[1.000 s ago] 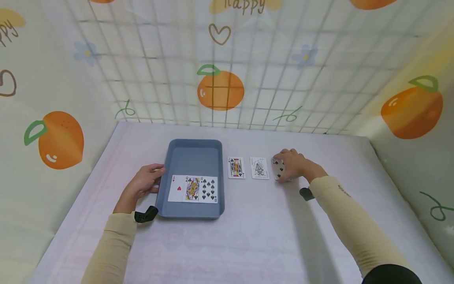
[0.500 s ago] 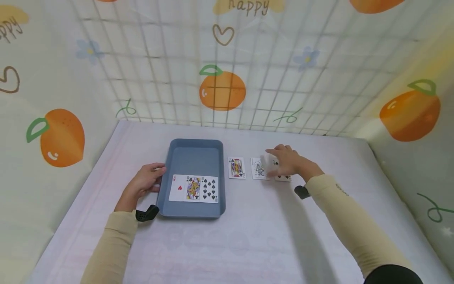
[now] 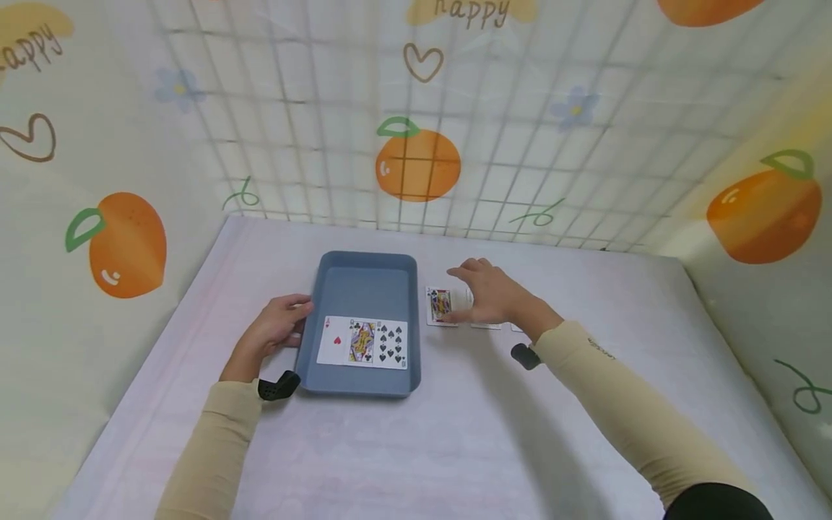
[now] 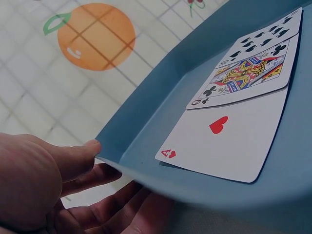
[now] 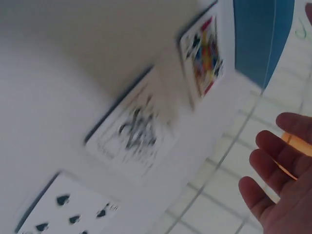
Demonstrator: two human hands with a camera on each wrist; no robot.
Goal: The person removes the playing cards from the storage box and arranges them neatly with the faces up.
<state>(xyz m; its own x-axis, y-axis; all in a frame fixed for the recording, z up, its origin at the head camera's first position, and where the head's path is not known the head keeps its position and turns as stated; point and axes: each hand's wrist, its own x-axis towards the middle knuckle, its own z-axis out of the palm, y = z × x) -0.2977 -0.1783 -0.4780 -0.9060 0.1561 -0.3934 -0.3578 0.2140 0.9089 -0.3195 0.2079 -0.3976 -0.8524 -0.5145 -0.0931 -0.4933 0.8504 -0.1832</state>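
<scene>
My left hand (image 3: 281, 325) holds the left rim of a blue-grey tray (image 3: 367, 289); in the left wrist view the thumb (image 4: 80, 156) lies against the rim, the other fingers below it. Overlapping in the tray are an ace of hearts (image 4: 219, 141), a queen of clubs (image 4: 243, 75) and a ten of spades (image 4: 265, 39). My right hand (image 3: 494, 292), fingers spread, hovers over the row of cards right of the tray. Its thumb side overlaps the face card (image 3: 438, 305); a joker (image 5: 139, 129) and a spade card (image 5: 70, 209) lie flat, mostly hidden in the head view.
A white cloth covers the table (image 3: 364, 448). Behind it stands a wire grid draped with a printed curtain (image 3: 419, 162), and similar curtains close both sides. The tray's right wall (image 3: 416, 325) stands close beside the face card.
My right hand has moved left from the spade card, past the joker, to the face card. The spade card stays on the table. My left hand keeps its place at the tray.
</scene>
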